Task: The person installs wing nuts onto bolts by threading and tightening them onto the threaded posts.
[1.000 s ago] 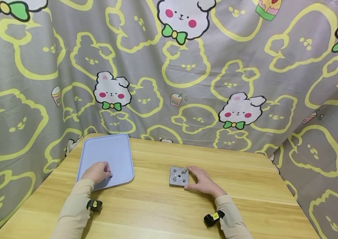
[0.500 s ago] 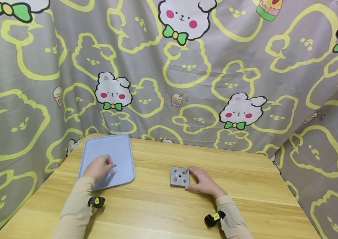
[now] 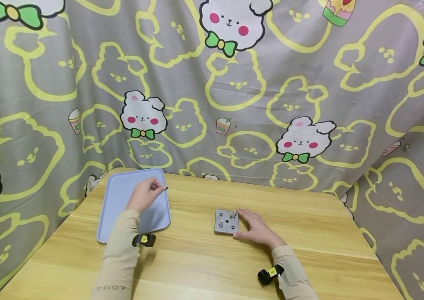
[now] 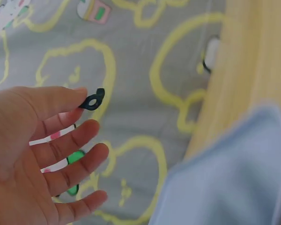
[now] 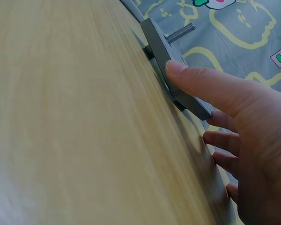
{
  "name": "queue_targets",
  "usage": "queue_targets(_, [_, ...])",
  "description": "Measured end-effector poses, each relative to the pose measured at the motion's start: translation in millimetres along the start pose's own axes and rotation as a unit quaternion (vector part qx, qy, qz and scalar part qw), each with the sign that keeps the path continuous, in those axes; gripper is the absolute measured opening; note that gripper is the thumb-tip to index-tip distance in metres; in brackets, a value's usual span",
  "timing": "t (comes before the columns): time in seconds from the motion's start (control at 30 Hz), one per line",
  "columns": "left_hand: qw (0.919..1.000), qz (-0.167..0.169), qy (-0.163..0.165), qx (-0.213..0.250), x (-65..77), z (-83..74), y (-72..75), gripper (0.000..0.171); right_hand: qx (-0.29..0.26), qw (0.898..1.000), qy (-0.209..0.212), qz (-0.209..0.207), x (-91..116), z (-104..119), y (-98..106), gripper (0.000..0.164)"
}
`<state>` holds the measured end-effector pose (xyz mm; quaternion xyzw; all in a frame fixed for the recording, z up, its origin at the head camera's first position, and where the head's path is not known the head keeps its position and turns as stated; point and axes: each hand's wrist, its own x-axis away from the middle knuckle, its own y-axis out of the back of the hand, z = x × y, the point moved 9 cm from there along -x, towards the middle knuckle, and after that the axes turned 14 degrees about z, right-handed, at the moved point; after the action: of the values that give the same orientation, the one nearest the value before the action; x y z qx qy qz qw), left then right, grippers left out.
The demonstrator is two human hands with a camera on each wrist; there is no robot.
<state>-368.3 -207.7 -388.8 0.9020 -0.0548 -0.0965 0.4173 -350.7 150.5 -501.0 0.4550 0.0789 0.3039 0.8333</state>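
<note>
Black looped piece is pinched between the thumb and forefinger of the left hand, with that hand's other three fingers spread apart. In the head view, the piece is held in line with the right edge of a pale blue tray, near the tray's far right corner. The tray is set at the far left corner of the wooden surface.

Roughly midway between the surface's left and right edges, a square grey plate is placed, raised on dark feet. Two screws are stood in its top, at the far right and near left corners; three holes can also be seen. The plate's right side is gripped by the right hand, thumb at the near corner and forefinger at the far one. Behind the surface's far edge, a patterned curtain is hung.
</note>
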Motion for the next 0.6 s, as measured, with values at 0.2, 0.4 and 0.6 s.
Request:
queue_targets(0.2, [0.9981,-0.011,-0.021,0.056,-12.8,-33.8,-18.9,0.018,0.001,1.000,0.001,0.000,-0.2,-1.3,-0.1,0.092])
queue_targets(0.4, [0.9942,-0.006,-0.051,0.095,-24.3,-67.4,-49.6,0.016,0.000,1.000,0.000,-0.001,-0.3,-2.4,-0.2,0.092])
queue_targets(0.6, [0.9890,-0.001,-0.086,0.120,-26.9,-88.4,-84.4,0.012,0.006,1.000,-0.002,0.003,-0.5,-2.9,-0.8,0.093])
